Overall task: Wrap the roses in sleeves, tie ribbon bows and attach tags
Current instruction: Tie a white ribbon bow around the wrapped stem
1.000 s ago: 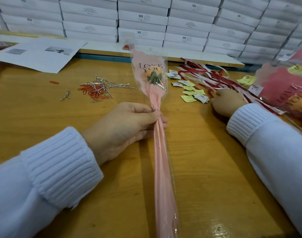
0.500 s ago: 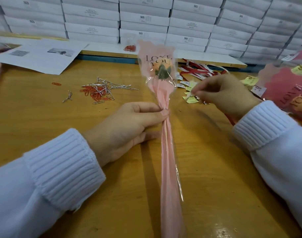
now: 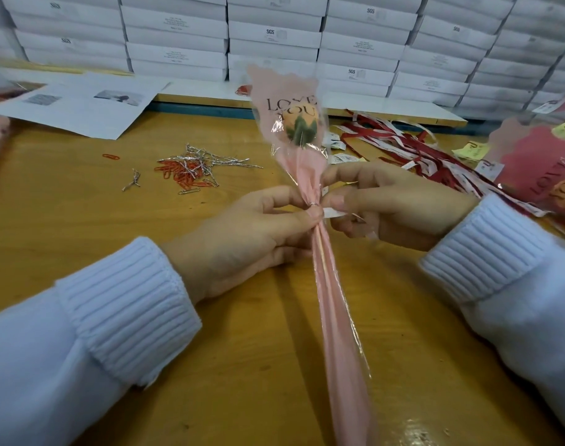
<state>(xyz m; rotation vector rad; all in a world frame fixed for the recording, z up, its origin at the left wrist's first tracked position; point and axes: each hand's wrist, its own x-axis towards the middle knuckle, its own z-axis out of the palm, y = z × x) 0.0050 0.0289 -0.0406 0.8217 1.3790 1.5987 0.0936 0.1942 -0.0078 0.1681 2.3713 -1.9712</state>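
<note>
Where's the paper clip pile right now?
Head view: the paper clip pile lies left of the wrapped rose, on the table beyond the left hand.

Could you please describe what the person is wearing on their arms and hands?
Both arms wear white long sleeves ending in thick ribbed knit cuffs, left cuff and right cuff. The left hand and right hand are bare: no gloves, no watch visible.

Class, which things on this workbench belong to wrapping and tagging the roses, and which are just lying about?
Job: pink cellophane-sleeved rose, gripped by the left hand; small white paper tag, pinched by the right hand; red-and-white ribbon strips; silver twist ties.
Lying about: printed white paper sheets; stacked white cardboard boxes; lone orange paper clip.
</note>
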